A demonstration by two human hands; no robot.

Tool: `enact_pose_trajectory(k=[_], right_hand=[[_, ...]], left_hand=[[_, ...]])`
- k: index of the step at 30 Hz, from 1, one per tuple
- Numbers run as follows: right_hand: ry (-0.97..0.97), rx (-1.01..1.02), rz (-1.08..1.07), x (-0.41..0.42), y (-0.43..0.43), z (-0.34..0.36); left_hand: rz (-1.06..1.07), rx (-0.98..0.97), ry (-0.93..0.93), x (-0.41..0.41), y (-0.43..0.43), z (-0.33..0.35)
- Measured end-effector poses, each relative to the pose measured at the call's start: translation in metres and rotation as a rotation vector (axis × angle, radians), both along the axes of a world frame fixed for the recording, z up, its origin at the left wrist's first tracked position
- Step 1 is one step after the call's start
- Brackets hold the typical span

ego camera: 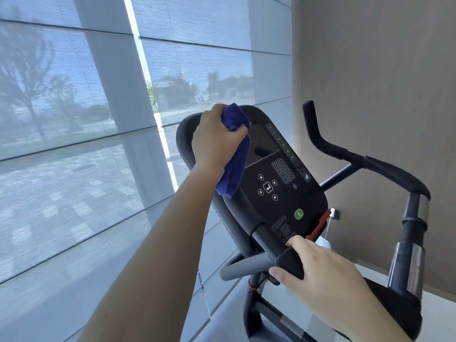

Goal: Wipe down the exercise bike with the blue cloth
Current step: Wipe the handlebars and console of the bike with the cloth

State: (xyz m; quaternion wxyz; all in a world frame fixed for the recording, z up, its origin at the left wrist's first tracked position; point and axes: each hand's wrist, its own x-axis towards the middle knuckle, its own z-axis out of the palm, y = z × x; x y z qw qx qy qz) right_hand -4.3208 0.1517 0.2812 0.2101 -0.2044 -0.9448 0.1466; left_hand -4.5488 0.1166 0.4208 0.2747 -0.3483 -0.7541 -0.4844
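The exercise bike's black console (278, 183) fills the middle of the head view, tilted, with a keypad, arrow buttons and a green button. My left hand (214, 137) grips the bunched blue cloth (234, 156) at the console's upper left edge; the cloth hangs down along the left side of the screen. My right hand (318, 270) holds the console's lower right corner, thumb underneath and fingers on top. A black handlebar (345, 151) curves off to the right.
A large window with a translucent blind (74, 119) takes up the left and back. A beige wall (382, 82) stands to the right. A second handlebar with chrome sensor bands (412, 240) rises at the right edge. The bike's frame post (251, 304) runs down below the console.
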Motion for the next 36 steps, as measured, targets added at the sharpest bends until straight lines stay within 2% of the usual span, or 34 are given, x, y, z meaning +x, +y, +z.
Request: enact_pose_trajectory(k=[16, 24, 36], right_hand=[[-0.028, 0.003, -0.014, 0.001, -0.002, 0.003], [-0.009, -0.006, -0.037, 0.0, -0.002, 0.0], [-0.018, 0.011, -0.054, -0.004, -0.001, -0.004]], left_hand=[[-0.048, 0.212, -0.232, 0.018, -0.007, -0.039], [-0.092, 0.204, -0.425, 0.032, -0.018, -0.083], [-0.155, 0.22, -0.614, 0.041, -0.022, -0.108]])
